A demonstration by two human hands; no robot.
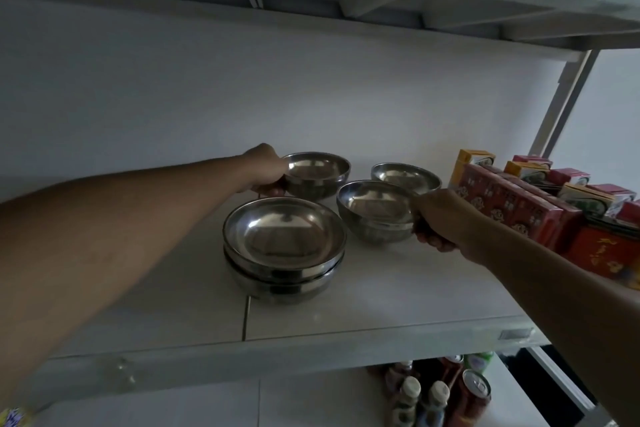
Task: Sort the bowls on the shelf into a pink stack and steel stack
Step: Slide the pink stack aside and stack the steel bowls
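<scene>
My left hand (266,172) grips the back bowl (317,173) at nine o'clock; my right hand (440,220) grips the near bowl (375,211) at three. I'd lift each level, then nest it squarely on the steel stack (284,246).

Round polished steel bowls (284,232) glossy, mirror-like, smooth inside. White tiled shelf (346,319) smooth, faint sheen. Red printed cardboard drink cartons (512,208) slightly glossy. Grey metal shelf upright (568,97) matt.
</scene>
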